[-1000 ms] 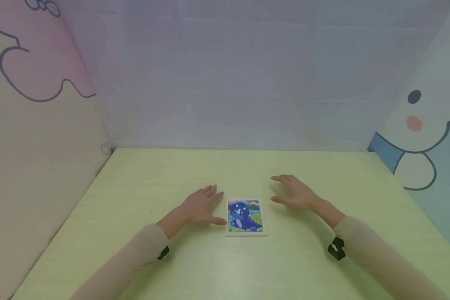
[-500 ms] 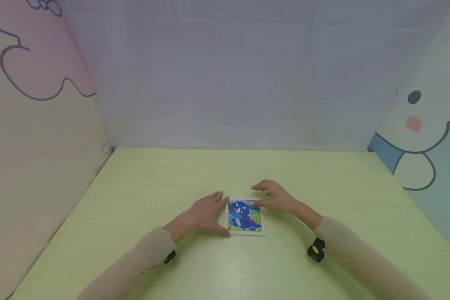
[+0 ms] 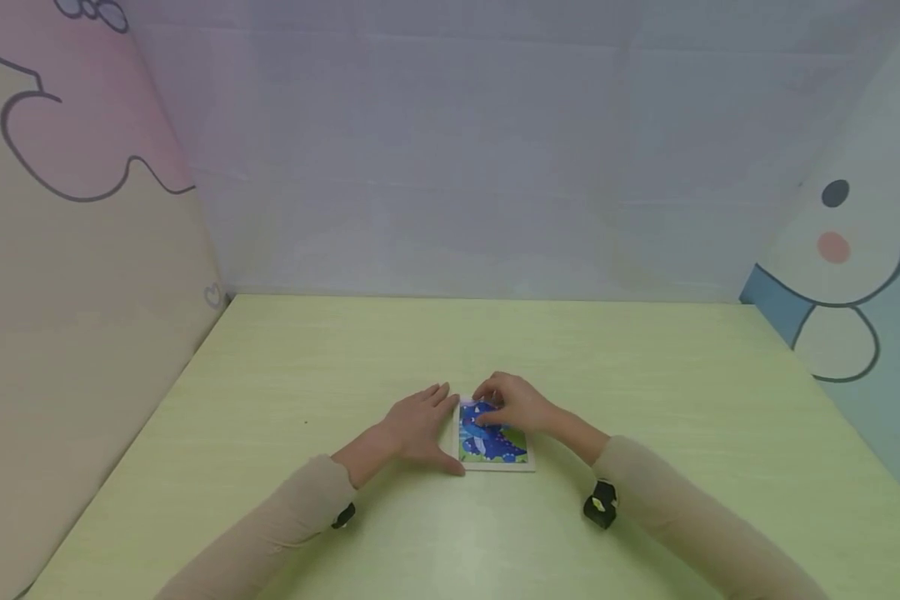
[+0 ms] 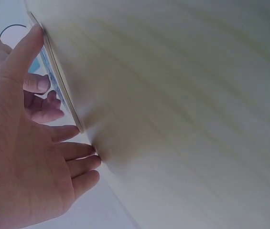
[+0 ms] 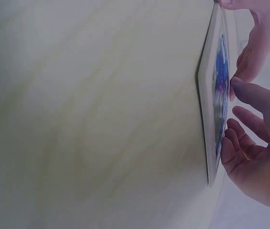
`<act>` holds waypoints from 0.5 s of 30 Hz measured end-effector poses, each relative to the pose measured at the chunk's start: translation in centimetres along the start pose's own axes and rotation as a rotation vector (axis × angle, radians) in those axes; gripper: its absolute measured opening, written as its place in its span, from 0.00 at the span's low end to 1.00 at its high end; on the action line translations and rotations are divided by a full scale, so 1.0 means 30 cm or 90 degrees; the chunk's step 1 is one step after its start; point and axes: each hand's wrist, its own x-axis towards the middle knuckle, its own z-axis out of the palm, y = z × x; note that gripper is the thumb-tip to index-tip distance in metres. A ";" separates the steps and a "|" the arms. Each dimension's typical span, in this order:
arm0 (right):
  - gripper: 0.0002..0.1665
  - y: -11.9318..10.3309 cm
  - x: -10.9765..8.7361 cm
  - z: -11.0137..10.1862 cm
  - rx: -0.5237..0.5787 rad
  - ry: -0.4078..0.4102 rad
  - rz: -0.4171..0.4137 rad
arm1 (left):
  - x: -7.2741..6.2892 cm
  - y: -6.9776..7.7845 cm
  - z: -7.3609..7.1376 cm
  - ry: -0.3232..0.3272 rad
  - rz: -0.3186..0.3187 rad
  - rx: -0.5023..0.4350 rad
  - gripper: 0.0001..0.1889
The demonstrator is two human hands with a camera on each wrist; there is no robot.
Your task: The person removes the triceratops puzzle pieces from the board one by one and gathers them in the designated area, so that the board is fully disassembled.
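Observation:
A small square picture board point(image 3: 513, 456) with a pale frame and a blue dinosaur on it lies flat on the table. My left hand point(image 3: 416, 427) braces its left edge, the thumb at the near corner and the index finger at the far one. Seen from the left wrist, those fingers are nearly straight and touch the thin frame point(image 4: 59, 82). Over the upper part of the picture, my right hand point(image 3: 525, 406) reaches in with bent fingers. In the right wrist view its thumb point(image 5: 249, 91) and index finger stand apart at the picture's surface, with nothing visible between them.
The pale yellow-green table point(image 3: 345, 342) extends around the board to a hanging pale cloth point(image 3: 420, 167) at the back. Side panels with cartoon drawings stand at left point(image 3: 105, 350) and right point(image 3: 892, 358).
My left hand has moved right to the board's left edge and stays there. My right hand has come in leftward from beside the board and now covers part of the picture.

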 end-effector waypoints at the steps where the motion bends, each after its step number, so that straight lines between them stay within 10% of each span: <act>1: 0.18 -0.003 0.001 0.003 0.000 -0.002 0.005 | 0.001 0.001 0.001 -0.001 -0.001 0.001 0.57; 15: 0.15 -0.031 0.009 0.014 -0.052 -0.004 0.019 | -0.005 0.002 0.001 -0.012 -0.012 0.003 0.59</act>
